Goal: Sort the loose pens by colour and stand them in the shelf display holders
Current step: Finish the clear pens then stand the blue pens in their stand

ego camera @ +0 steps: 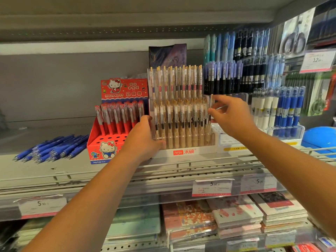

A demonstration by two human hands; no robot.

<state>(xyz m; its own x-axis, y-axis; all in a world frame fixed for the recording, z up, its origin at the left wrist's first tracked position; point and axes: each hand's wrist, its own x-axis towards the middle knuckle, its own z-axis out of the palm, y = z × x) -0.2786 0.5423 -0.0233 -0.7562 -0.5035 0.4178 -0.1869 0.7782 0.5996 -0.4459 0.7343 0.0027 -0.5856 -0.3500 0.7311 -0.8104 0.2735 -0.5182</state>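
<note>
1. On the upper shelf, our left hand reaches forward on an outstretched arm. It clasps the left front corner of the white display holder, thumb along the front and fingers up the side.
2. Our right hand reaches to the holder's right end. Its grip pinches one gold-clipped pen between thumb and forefinger, upright, just beside the front row of standing pens.
3. We cannot tell whether that pen's tip sits in a slot, because its neighbours hide it. The left fingertips disappear between the holder and the red box.
4. Loose blue pens lie in a heap on the shelf, left of the red box. Red pens stand in its back rows.
5. Further right, blue-and-white pens stand in a clear rack, and a blue rounded thing is cut off by the edge. Price tags line the rail, with notebooks below.
</note>
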